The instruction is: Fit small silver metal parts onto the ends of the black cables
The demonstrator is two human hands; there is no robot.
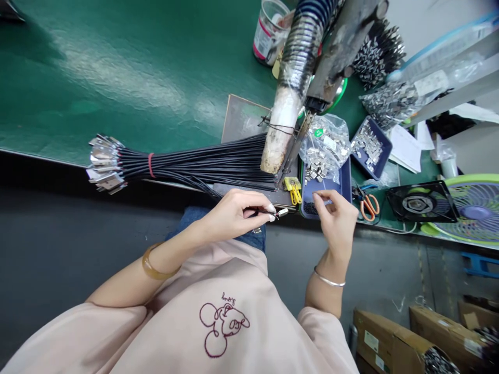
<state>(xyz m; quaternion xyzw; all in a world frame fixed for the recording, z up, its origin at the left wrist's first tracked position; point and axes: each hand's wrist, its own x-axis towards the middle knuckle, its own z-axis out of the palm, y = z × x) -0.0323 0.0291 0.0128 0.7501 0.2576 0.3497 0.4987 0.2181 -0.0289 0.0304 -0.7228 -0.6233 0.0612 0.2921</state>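
Observation:
My left hand (237,213) is closed in a pinch on the end of a thin black cable with a small metal connector (281,212) at its tip. My right hand (334,221) hovers just right of it, fingers curled and pinched on a tiny metal piece I can barely make out. A bundle of black cables (195,165), tied with a red band and ending in silver metal tabs (103,165), lies across the green bench edge to the left. Just beyond my right hand a blue tray (345,179) holds small metal shells in a plastic bag (325,148).
A wrapped fume hose and metal arm (296,78) hang over the bench. A second blue tray (370,145), orange-handled scissors (368,205), a yellow clip (294,189), a black fan (421,202), a green fan (471,210) and a jar (268,31) stand nearby. Cardboard boxes (393,343) sit on the floor.

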